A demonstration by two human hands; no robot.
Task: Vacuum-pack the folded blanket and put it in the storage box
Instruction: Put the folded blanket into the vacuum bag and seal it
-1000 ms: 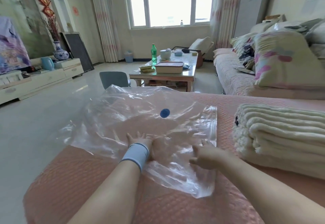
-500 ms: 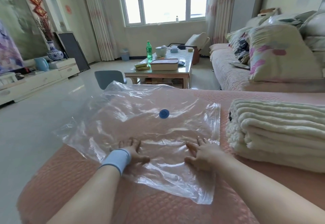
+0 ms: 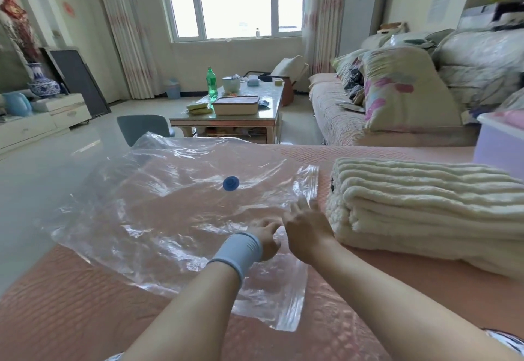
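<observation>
A clear vacuum bag [image 3: 175, 218] lies flat and crinkly on a pink quilted cover [image 3: 71, 304]. A round blue valve [image 3: 230, 183] sits near the middle of the bag. The bag's zip edge [image 3: 312, 182] is on its right side.

Just to the right of the bag is the folded blanket [image 3: 425, 204]. It is cream, thick and fluffy, and it is not in the bag. Past the blanket, further right of the bag, stands a lilac storage box [image 3: 499, 148].

Both hands are on the right part of the bag, close together. The left hand [image 3: 265, 237] wears a blue wristband [image 3: 236, 253] and rests on the plastic with loose fingers. I cannot tell if it pinches the plastic. The right hand [image 3: 304, 230] has its fingers spread, with the tips by the zip edge.

Behind the bag stands a low desk [image 3: 226, 121] with a green bottle [image 3: 211, 82] on it.
</observation>
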